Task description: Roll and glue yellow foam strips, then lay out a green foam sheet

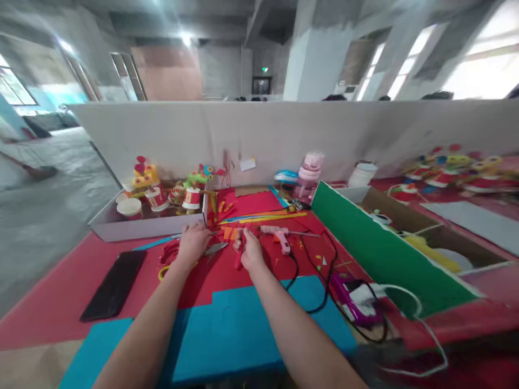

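Where the right hand [252, 253] closes around a red tool [239, 260], its fingers are clamped on the tool over the middle of the red tabletop [52, 292]. Just beside those fingertips is an orange piece [230, 233]; whether they touch it, I cannot tell. The left hand [193, 241] is low over the table, palm down, near the corner of a white-walled box [150, 232]; its fingertips are too unclear to tell whether they grip anything. A metal blade [216, 248] lies between the two hands, while red handles [170, 253] and a yellow handle loop [162, 273] lie beside the left wrist. To the right of the right hand rests a pink glue gun [272, 231] with a black cord [334, 254]. Beyond the hands, a yellow strip [273, 218] lies in front of a red sheet [261, 201]. Decorated paper cups [191, 199] fill the white-walled box, and a dark flat slab [115, 283] lies nearer on the left. Farther right stand a green-walled box [381, 254] and, near its front, a purple case [352, 302]. Both forearms reach over a blue mat [251, 329], and a pale partition [259, 129] closes off the table's far side.
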Demonstrator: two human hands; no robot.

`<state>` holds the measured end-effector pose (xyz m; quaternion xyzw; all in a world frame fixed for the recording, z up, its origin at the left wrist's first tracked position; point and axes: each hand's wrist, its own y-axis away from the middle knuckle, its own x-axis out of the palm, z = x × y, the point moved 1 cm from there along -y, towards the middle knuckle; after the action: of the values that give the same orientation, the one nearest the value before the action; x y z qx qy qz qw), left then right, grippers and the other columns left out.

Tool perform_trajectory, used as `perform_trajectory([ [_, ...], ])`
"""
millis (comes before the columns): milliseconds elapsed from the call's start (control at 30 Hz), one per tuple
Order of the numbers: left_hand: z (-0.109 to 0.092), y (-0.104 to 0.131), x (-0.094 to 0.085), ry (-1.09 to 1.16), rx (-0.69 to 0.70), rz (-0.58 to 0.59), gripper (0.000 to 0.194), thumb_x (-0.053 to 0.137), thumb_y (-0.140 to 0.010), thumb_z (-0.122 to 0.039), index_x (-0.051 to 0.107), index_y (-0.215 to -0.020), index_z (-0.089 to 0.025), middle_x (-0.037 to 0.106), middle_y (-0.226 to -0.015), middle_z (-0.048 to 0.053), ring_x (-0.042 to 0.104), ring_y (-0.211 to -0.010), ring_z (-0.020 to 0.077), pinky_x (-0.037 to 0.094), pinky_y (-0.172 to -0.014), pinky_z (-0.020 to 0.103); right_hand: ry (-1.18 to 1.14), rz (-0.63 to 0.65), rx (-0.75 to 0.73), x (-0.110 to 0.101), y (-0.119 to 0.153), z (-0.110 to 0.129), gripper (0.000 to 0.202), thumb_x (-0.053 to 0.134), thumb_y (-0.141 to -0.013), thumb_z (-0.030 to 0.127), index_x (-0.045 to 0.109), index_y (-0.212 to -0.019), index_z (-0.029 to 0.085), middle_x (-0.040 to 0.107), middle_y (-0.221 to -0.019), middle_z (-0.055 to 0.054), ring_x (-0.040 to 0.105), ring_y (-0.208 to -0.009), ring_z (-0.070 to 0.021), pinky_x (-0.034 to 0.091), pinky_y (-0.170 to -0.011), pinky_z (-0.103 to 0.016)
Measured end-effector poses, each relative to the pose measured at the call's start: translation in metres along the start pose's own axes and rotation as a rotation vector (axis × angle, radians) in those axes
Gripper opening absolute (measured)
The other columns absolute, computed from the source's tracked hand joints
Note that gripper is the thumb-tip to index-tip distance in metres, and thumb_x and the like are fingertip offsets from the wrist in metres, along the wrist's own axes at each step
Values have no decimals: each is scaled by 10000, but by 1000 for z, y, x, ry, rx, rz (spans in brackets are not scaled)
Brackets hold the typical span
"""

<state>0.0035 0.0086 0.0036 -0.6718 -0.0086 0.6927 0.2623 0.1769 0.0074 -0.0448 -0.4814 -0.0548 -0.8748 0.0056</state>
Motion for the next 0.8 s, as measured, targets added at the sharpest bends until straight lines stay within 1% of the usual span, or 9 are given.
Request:
perform_trajectory([
  [100, -6, -7, 11, 4, 23, 45, 236, 490, -844, -202, 725, -844, -188, 660, -886, 124, 532, -980, 294, 341, -773, 405, 20, -15, -17, 0, 1, 2, 222, 664, -780, 365, 593, -788, 155, 542, -565, 39, 409, -421, -49, 311, -410, -175],
  [200, -4, -9, 11, -3, -6, 3, 236, 476, -847, -199, 706, -802, -175, 660, -889, 135, 533, -983, 297, 345, -779, 404, 40, -22, -25, 1, 2, 3, 222, 666, -780, 374, 592, -776, 165, 534, -562, 40, 401, -417, -54, 305, -404, -181],
  [300, 7, -4, 3, -6, -99, -95, 224, 465, -854, -215, 685, -849, -177, 665, -925, 129, 546, -974, 287, 360, -780, 392, 53, -25, -24, 3, 3, 2, 210, 666, -778, 363, 600, -762, 164, 534, -569, 33, 402, -424, -56, 308, -406, -185],
  [367, 18, 1, -2, 33, -187, -124, 218, 470, -842, -212, 677, -907, -189, 673, -901, 108, 572, -922, 266, 380, -756, 365, 61, -26, -12, 4, 4, 2, 196, 670, -769, 344, 610, -763, 158, 539, -578, 28, 404, -429, -54, 309, -410, -185],
  [433, 28, 6, -3, 107, -278, -138, 222, 470, -836, -222, 671, -929, -200, 676, -851, 83, 594, -843, 239, 398, -718, 331, 66, -24, 7, 5, 4, 2, 178, 675, -758, 318, 616, -766, 151, 543, -583, 26, 406, -433, -52, 306, -414, -184],
  [500, 35, 10, -1, 177, -323, -166, 217, 465, -831, -222, 667, -910, -205, 676, -831, 68, 602, -800, 223, 411, -698, 310, 68, -18, 20, 4, 4, 2, 158, 676, -749, 292, 617, -767, 147, 544, -585, 26, 411, -439, -52, 305, -419, -183],
  [667, 40, 12, 2, 237, -220, -267, 190, 467, -815, -180, 654, -840, -201, 675, -854, 69, 593, -846, 229, 431, -732, 308, 74, -8, 42, 3, 2, 2, 130, 679, -732, 258, 615, -773, 153, 537, -592, 29, 407, -447, -52, 303, -434, -186],
  [733, 39, 12, 0, 226, -183, -286, 179, 471, -822, -185, 649, -821, -202, 669, -835, 72, 587, -848, 238, 435, -732, 318, 94, -9, 40, 4, 2, 2, 146, 685, -720, 279, 623, -775, 158, 532, -594, 30, 405, -456, -57, 307, -444, -191],
  [800, 39, 12, -2, 201, -141, -301, 188, 461, -834, -186, 647, -814, -203, 669, -863, 81, 581, -871, 246, 437, -760, 335, 156, -5, -8, 6, 5, 3, 180, 681, -716, 324, 647, -784, 162, 549, -619, 18, 433, -495, -69, 327, -466, -197],
])
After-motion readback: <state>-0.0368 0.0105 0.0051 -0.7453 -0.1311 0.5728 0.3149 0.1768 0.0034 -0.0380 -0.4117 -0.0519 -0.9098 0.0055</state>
